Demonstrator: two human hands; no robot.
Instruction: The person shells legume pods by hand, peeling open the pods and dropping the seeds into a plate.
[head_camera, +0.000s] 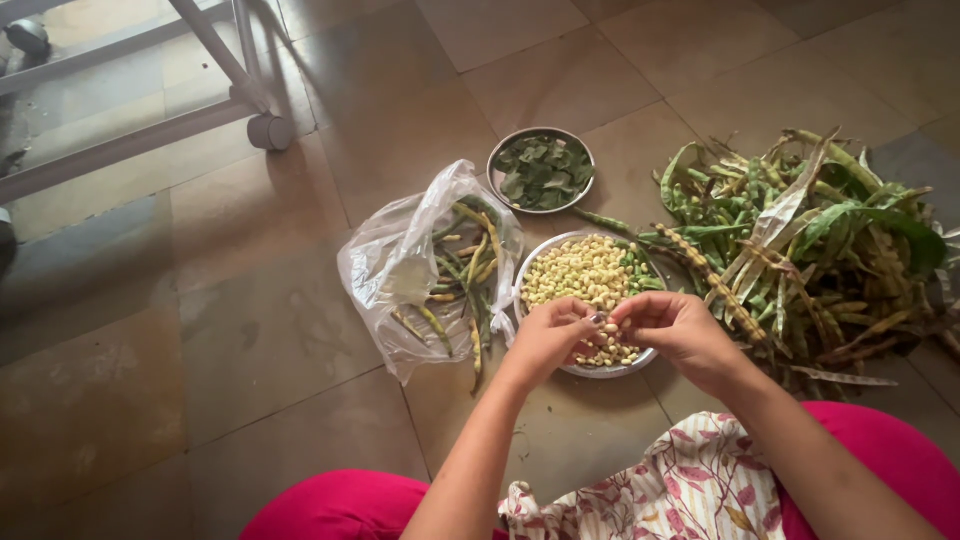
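My left hand (548, 337) and my right hand (678, 328) meet over the near rim of a round metal plate (527, 270) heaped with pale shelled beans (580, 272). The fingertips of both hands pinch a small pod or bean between them; it is too small to tell which. A few green pieces lie on the plate's far right side. Left of the plate, a clear plastic bag (400, 265) holds several green and yellow bean pods (468, 270). To the right of the plate lies a big pile of empty pods and husks (810, 240).
A small steel bowl (541, 171) with green leaves stands beyond the plate. A grey metal frame on a caster wheel (268, 130) is at the back left. The floor is tan tile. My pink-clad legs and a floral cloth (700, 485) fill the bottom edge.
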